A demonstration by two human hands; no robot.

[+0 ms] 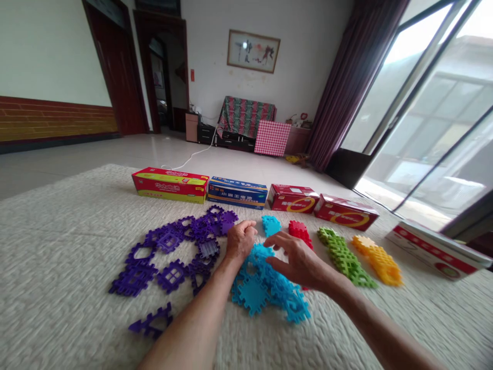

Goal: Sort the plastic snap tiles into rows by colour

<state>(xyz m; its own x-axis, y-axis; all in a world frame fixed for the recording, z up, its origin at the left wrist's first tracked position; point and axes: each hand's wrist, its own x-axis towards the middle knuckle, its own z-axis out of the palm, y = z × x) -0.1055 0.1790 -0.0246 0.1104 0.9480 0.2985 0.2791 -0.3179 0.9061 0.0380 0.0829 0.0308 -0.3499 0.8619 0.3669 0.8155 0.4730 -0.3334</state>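
Left hand (242,240) at the far side of the blue pieces (253,294), fingers curled — can't tell whether it grips any! Right hand (299,261) apart from it, fingers parted over that same pile — purple pieces (171,276) sprawling left, red pieces (300,231) just beyond the right hand.

Left hand (242,239), curled, and right hand (298,259), fingers parted, at blue notched pieces (253,294); purple pieces (172,276), leftward; five boxes (236,195), beyond.
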